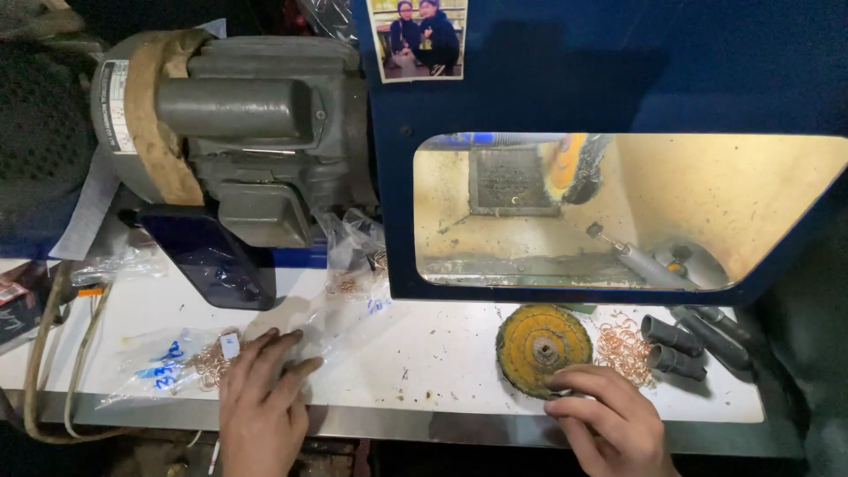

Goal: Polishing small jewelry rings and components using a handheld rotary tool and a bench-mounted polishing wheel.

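Head view, looking down on a white worktop with a metal front edge. Near the front edge, toward the left, the left hand is laid flat with fingers spread and slightly curled, clamped on nothing; its fingertips press on a clear plastic bag that holds small copper-coloured rings and bears a white tag. Near the front edge on the right, the right hand is seen loosely open, its fingertips resting on the near rim of a yellow cloth buffing wheel, which lies flat on the worktop. The two hands are held well apart. Just right of the wheel, a loose heap of copper-coloured rings is spread on the worktop, and beside it, toward the right edge, several dark grey tapered mandrels are laid. Further back, at the middle, a second clear bag of rings is seen, and to its left a dark blue glossy object is propped. At the back left a grey electric motor is mounted, wrapped with a tan belt. At the back right a blue hood with a lit opening is shown; inside it a yellow polishing wheel and a grey handpiece are visible. A photograph is fixed to the hood.
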